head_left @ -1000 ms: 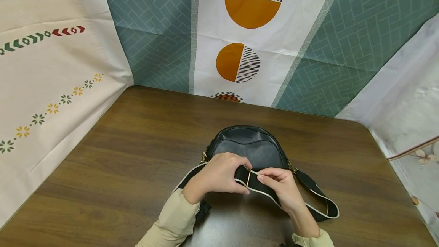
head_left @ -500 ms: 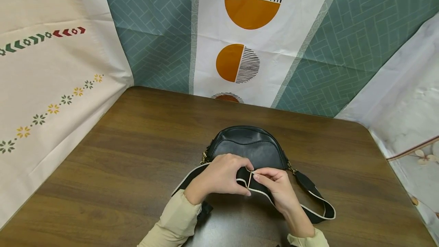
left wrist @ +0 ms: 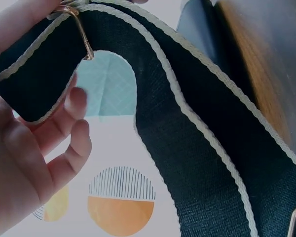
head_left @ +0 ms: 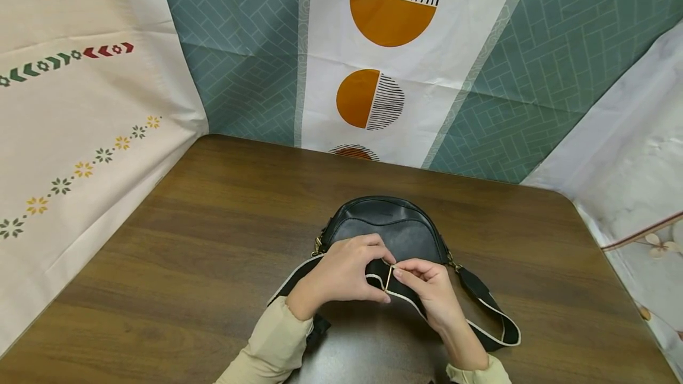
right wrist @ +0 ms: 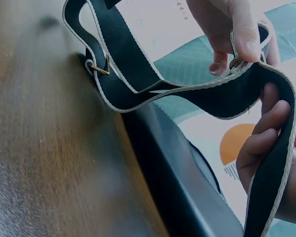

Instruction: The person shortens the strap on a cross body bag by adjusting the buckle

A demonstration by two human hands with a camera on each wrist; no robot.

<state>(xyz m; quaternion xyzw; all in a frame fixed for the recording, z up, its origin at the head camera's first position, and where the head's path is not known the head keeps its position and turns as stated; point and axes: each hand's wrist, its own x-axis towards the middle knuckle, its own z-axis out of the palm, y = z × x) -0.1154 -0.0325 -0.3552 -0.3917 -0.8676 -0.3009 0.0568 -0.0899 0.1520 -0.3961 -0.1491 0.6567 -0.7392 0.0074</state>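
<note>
A black half-round shoulder bag (head_left: 395, 236) lies on the table, and its wide black strap (head_left: 408, 296) with cream edging is raised in front of it. My left hand (head_left: 341, 271) grips a thin gold slider buckle (head_left: 388, 278) on the strap, thumb below and fingers above. Beside the buckle my right hand (head_left: 437, 298) pinches the strap's upper edge between thumb and index finger. In the left wrist view the strap passes through the buckle (left wrist: 84, 37) and hangs in a loop. The right wrist view shows a second gold metal piece (right wrist: 99, 69) on the strap.
The brown wooden table (head_left: 224, 218) extends around the bag. Behind it hangs a green and white printed cloth (head_left: 368, 99); a cream cloth (head_left: 96, 135) is on the left and a pale one (head_left: 635, 165) on the right. The strap's right loop (head_left: 504, 336) rests near the right forearm.
My right hand has moved left along the strap, closer to the buckle. The strap's right loop has shifted slightly left. The left hand stays nearly still at the buckle.
</note>
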